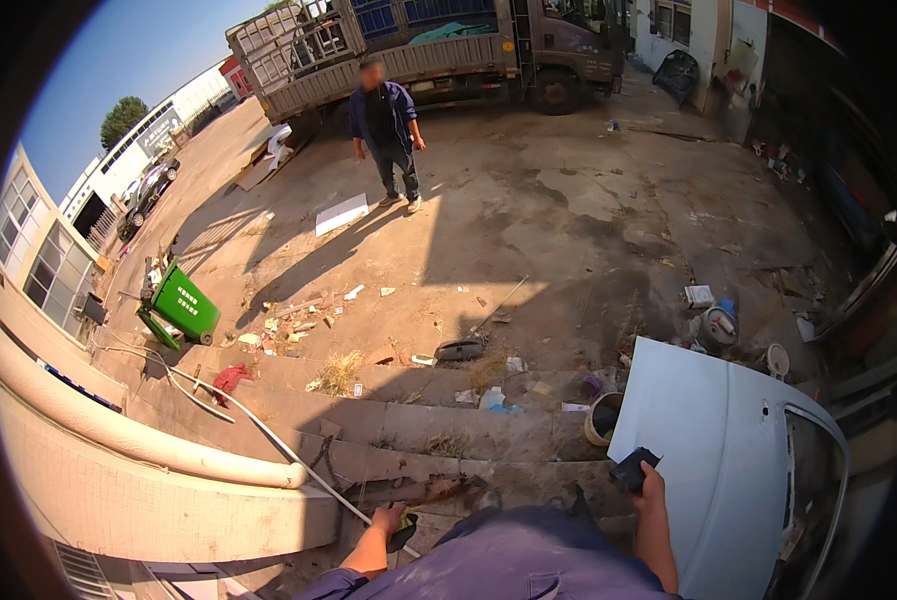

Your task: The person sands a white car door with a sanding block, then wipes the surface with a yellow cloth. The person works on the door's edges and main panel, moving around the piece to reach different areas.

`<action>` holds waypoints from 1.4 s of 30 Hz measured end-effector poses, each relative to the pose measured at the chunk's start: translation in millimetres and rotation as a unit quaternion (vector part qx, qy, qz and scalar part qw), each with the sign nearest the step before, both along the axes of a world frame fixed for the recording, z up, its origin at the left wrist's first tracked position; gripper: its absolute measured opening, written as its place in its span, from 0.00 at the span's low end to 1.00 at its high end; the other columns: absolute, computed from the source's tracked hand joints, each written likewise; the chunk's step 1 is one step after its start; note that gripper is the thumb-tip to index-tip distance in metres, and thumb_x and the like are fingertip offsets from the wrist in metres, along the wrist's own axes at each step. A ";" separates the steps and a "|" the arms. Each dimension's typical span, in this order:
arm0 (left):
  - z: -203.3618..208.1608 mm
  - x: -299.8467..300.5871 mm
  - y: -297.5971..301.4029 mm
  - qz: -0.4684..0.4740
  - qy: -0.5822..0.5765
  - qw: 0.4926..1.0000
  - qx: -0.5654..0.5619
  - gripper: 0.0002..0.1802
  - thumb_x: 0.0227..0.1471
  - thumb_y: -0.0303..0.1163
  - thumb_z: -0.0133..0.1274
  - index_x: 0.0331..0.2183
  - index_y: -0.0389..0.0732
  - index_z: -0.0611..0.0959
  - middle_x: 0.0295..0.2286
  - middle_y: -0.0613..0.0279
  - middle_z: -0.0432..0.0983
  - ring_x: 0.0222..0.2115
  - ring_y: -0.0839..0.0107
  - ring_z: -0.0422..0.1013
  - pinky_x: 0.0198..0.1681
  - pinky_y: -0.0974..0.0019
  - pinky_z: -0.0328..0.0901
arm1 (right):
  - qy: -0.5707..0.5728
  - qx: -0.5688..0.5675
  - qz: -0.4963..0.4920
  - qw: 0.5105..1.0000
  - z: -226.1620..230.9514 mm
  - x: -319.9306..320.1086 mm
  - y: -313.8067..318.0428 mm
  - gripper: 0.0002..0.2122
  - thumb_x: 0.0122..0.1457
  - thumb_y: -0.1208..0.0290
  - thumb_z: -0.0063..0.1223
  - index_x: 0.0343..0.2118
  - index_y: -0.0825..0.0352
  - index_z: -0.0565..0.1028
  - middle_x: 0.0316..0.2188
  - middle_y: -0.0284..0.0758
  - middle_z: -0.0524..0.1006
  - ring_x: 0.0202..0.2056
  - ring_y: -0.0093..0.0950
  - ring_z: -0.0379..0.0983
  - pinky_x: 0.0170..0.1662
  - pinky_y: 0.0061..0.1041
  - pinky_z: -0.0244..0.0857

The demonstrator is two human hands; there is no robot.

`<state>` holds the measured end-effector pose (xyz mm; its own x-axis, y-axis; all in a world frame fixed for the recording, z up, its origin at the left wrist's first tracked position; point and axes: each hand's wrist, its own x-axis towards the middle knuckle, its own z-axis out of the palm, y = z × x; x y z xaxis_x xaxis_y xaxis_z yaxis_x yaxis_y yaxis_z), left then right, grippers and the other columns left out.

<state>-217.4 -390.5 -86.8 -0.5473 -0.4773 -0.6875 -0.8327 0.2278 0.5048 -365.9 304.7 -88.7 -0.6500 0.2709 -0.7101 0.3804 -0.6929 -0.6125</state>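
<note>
1. The person's right hand is closed around a black block, over the left edge of a pale blue car door; I can't tell from here whether block and door touch.
2. The left hand, well apart from the right, is curled around a dark and yellow thing, too small for me to make out.
3. No lettering shows on the door's broad face, and I can read none on the block.
4. Just left of the door stands a bucket.
5. Across the yard to the left, a tilted green bin carries two short rows of white characters.
6. Behind it, a grey sign with pale writing hangs on a long white building.
7. A truck has small pale markings on its cab door, too small to read, and a round orange mark behind the cab.
8. Before the truck stands another person, hands lowered.
</note>
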 end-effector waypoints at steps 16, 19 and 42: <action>-28.7 37.6 -32.5 -0.080 -0.077 0.994 0.016 0.43 0.61 0.54 0.70 0.59 0.23 0.85 0.57 0.33 0.84 0.57 0.45 0.82 0.60 0.48 0.72 | -0.093 0.070 0.046 0.992 13.1 72.7 -84.8 0.17 0.73 0.63 0.65 0.55 0.72 0.82 0.49 0.41 0.85 0.47 0.39 0.86 0.49 0.45 0.81; -25.3 35.3 -45.4 -0.091 -0.039 0.995 0.012 0.42 0.61 0.55 0.70 0.57 0.23 0.86 0.55 0.33 0.85 0.56 0.47 0.82 0.59 0.50 0.72 | -0.076 0.063 0.041 0.994 -22.1 79.9 -77.6 0.17 0.72 0.63 0.65 0.54 0.73 0.83 0.46 0.40 0.85 0.45 0.38 0.86 0.47 0.43 0.80; 15.0 -40.8 -52.8 -0.128 -0.066 0.989 0.039 0.34 0.66 0.51 0.66 0.62 0.34 0.87 0.53 0.43 0.87 0.51 0.52 0.84 0.55 0.50 0.73 | -0.193 0.106 -0.065 0.973 -21.8 270.9 -108.5 0.20 0.72 0.64 0.65 0.56 0.78 0.82 0.50 0.43 0.87 0.47 0.38 0.86 0.54 0.40 0.80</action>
<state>-258.3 -443.2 -71.7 -0.5457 -0.2771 -0.7908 -0.8131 0.4035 0.4196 -95.0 196.2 -110.5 -0.2974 0.4999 -0.8134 0.5281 -0.6236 -0.5764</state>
